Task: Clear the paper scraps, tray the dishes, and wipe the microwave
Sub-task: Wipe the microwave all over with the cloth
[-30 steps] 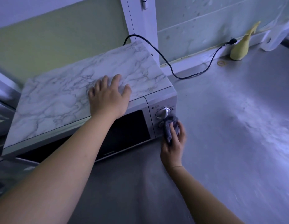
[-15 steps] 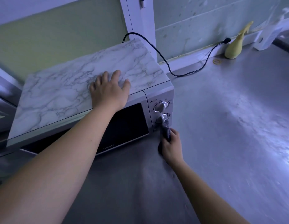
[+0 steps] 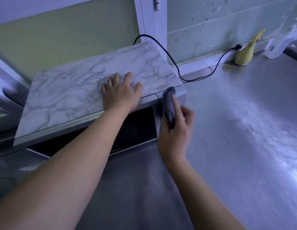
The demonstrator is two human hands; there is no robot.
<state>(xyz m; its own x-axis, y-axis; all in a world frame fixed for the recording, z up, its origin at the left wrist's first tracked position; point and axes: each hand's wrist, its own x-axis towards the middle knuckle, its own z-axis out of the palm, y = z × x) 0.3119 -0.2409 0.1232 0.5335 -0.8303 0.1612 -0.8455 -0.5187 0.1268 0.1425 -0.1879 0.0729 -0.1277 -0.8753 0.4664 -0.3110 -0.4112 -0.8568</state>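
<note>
Pinching a dark grey cloth (image 3: 168, 105), the fingers (image 3: 175, 104) of the right hand (image 3: 176, 130) curl round its lower end and press its bunched upper end against the front right corner of the microwave (image 3: 69, 97), just right of centre frame, where the control panel is hidden behind cloth and hand. The cloth looks soft, limp and light, so it should fold round knobs and edges and is best held bunched, as here, with a fingertip behind the part that rubs. The left hand (image 3: 121, 95) lies flat on the marble-patterned top, fingers (image 3: 127, 77) straight and spread, holding nothing. The microwave fills the middle left of the frame, a stiff, boxy and probably heavy thing with a dark door window (image 3: 137, 128); on the smooth metal table (image 3: 244, 130) it might slide under a firm wipe, so bracing it from above seems sensible. Its black cord (image 3: 171, 58) loops from behind the top rear edge across the table to the wall at upper right and could snag a wide sweep along the right side. Farther off at upper right stand a yellow spray bottle (image 3: 245, 52) and a blurred clear container (image 3: 280, 45), with a small ring (image 3: 226, 68) just in front of the bottle, all well apart from the wiping. No paper scraps or dishes are in view.
</note>
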